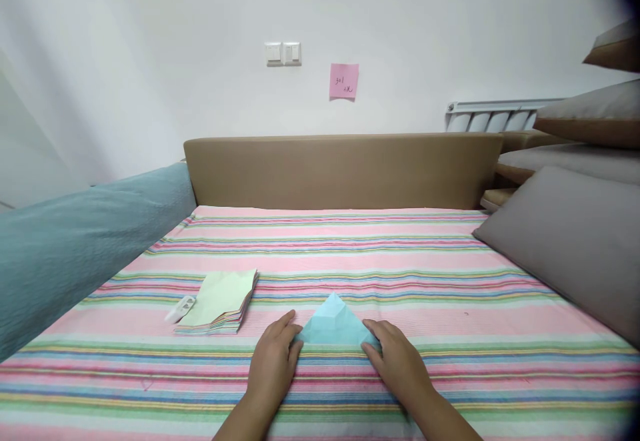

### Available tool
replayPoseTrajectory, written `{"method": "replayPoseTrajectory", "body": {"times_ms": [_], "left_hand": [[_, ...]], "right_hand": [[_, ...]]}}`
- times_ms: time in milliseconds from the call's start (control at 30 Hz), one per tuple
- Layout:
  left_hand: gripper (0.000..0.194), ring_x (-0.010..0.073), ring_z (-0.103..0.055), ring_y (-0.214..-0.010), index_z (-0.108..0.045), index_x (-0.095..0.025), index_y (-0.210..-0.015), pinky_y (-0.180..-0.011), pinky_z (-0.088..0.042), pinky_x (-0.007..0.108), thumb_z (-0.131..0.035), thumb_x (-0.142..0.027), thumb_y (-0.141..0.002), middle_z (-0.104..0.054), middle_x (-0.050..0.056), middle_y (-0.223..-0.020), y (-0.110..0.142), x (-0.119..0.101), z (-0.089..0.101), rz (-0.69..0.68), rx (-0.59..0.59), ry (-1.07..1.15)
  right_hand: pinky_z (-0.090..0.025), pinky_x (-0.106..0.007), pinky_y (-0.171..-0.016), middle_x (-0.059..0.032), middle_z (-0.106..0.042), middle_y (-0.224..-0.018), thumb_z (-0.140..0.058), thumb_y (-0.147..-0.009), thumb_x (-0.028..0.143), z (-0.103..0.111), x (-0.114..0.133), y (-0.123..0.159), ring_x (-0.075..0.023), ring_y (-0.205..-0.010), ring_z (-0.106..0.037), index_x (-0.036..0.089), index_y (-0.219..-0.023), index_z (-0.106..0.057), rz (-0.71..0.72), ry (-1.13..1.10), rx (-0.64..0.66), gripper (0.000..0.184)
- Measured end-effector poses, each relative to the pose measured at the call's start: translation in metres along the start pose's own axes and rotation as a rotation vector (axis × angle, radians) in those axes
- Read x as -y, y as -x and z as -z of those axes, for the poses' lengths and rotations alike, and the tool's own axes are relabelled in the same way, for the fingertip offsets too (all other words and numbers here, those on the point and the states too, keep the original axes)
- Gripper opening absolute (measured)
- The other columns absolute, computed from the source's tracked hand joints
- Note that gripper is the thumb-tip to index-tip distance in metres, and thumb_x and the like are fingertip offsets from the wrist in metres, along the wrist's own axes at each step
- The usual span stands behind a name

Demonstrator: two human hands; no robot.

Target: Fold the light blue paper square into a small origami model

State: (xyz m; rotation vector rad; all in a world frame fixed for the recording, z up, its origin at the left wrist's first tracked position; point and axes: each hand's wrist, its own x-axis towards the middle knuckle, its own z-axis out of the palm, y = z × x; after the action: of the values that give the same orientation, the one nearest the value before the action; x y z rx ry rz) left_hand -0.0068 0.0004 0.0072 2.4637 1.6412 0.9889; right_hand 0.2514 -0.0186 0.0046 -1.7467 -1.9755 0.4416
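A light blue sheet of paper (331,324), folded into a triangle with its tip pointing away from me, lies on the striped bed sheet (380,261). My left hand (273,361) rests at the triangle's left corner, fingers curled and pressing its edge. My right hand (397,357) presses the right corner in the same way. Both hands lie palm down on the bed.
A stack of coloured paper squares (223,301), pale green on top, lies left of the triangle with a small white object (180,309) beside it. A teal blanket roll (75,247) runs along the left, grey cushions (570,247) at right, a tan headboard (340,171) behind.
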Motion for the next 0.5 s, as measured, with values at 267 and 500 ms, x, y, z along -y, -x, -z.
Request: {"method": "replayPoseTrajectory", "body": {"times_ms": [267,500], "left_hand": [[0.012,0.0255,-0.054,-0.11,-0.058,-0.022,-0.08,-0.087,-0.048,0.043,-0.052,-0.013,-0.075,-0.06,0.008,-0.117,-0.0004,-0.0015,0.0007,0.018,0.018,0.034],[0.02,0.0246,-0.052,-0.112,-0.059,-0.022,-0.077,-0.089,-0.047,0.042,-0.047,-0.006,-0.073,-0.06,0.006,-0.117,-0.0017,-0.0053,0.0063,0.029,0.049,0.034]], "right_hand": [[-0.042,-0.031,-0.078,-0.0048,-0.059,-0.103,-0.042,-0.082,0.026,0.0025,0.004,-0.0001,-0.021,-0.098,-0.053,0.023,-0.103,-0.055,0.013,-0.027,-0.023,0.025],[-0.042,-0.032,-0.074,-0.0045,-0.059,-0.095,-0.043,-0.081,0.023,0.004,0.005,0.0017,-0.0211,-0.091,-0.053,0.022,-0.09,-0.053,0.051,-0.049,-0.031,0.014]]}}
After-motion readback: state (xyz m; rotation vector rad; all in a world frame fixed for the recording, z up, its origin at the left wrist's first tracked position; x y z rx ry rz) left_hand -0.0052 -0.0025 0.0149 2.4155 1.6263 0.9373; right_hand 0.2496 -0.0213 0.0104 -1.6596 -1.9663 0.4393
